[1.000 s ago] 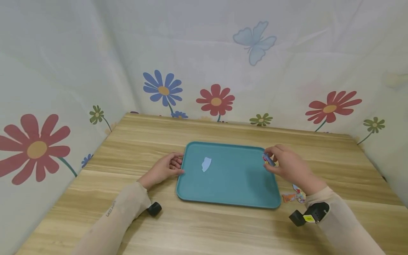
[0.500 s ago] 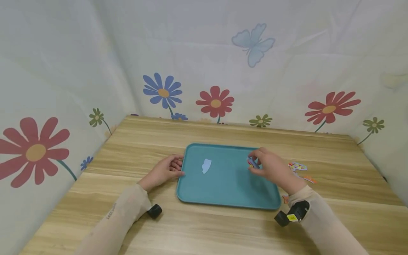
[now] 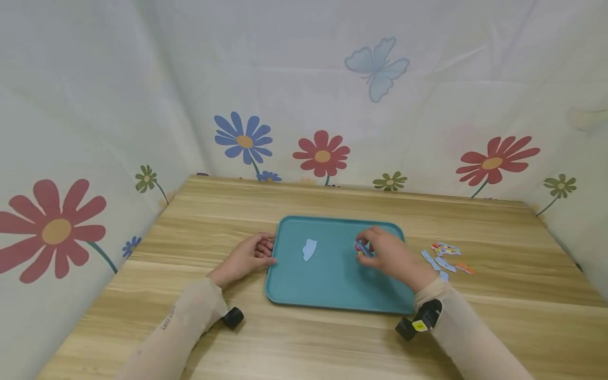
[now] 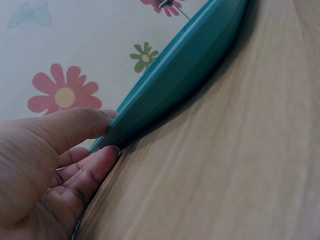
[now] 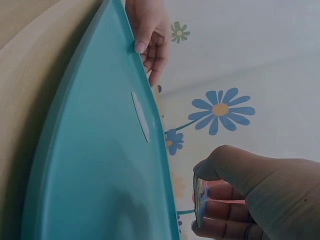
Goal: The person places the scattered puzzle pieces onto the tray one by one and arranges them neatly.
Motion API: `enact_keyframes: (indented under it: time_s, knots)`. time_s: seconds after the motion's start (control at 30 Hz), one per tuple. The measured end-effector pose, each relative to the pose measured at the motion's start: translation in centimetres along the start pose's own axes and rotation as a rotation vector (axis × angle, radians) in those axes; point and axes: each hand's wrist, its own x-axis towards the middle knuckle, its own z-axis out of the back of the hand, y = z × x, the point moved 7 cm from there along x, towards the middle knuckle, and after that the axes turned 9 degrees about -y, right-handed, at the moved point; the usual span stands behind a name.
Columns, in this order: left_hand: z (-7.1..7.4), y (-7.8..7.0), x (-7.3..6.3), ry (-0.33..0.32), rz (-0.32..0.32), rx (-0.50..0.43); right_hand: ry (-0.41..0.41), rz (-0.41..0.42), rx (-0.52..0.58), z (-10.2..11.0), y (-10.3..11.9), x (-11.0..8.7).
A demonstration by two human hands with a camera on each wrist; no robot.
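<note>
A teal tray (image 3: 323, 285) lies on the wooden table. My left hand (image 3: 248, 258) grips its left rim, thumb and fingertips at the edge in the left wrist view (image 4: 65, 150). Over the right half of the tray, my right hand (image 3: 391, 257) pinches a small flat puzzle piece (image 3: 363, 248), blue with red and yellow print. Seen edge-on in the right wrist view, that puzzle piece (image 5: 200, 200) stands upright between thumb and fingers, above the tray surface. A pale blue puzzle piece (image 3: 309, 249) lies flat in the tray's left part.
Right of the tray, several loose puzzle pieces (image 3: 446, 264) lie on the table (image 3: 513, 248), some pale blue, one orange, one multicoloured. A white curtain (image 3: 294, 79) with printed flowers and a butterfly hangs behind and beside the table.
My right hand has carried the puzzle piece leftward from the tray's right rim to over its right half, uncovering the loose pieces on the table. The left hand stays at the rim.
</note>
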Motion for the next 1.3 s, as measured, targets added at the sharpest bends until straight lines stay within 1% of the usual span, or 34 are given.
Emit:
enact_keyframes:
  time_s: [0.27,0.63,0.77,1.03,1.3]
  knots:
    - [0.0,0.1,0.0,-0.002,-0.007,0.004,-0.006,-0.004,-0.005,-1.2,0.8,0.6]
    - [0.1,-0.2,-0.2,0.000,-0.013,0.012,0.042,-0.018,-0.032,-3.3,2.0,1.6]
    - [0.0,-0.3,-0.2,0.000,-0.012,0.020,0.048,-0.026,-0.034,-4.0,2.3,2.0]
    - [0.1,-0.3,-0.2,-0.005,-0.002,0.024,0.061,-0.043,-0.047,-4.8,2.7,2.6]
    - [0.0,-0.3,-0.1,-0.009,0.005,0.028,0.085,-0.034,-0.067,-5.8,3.4,3.1]
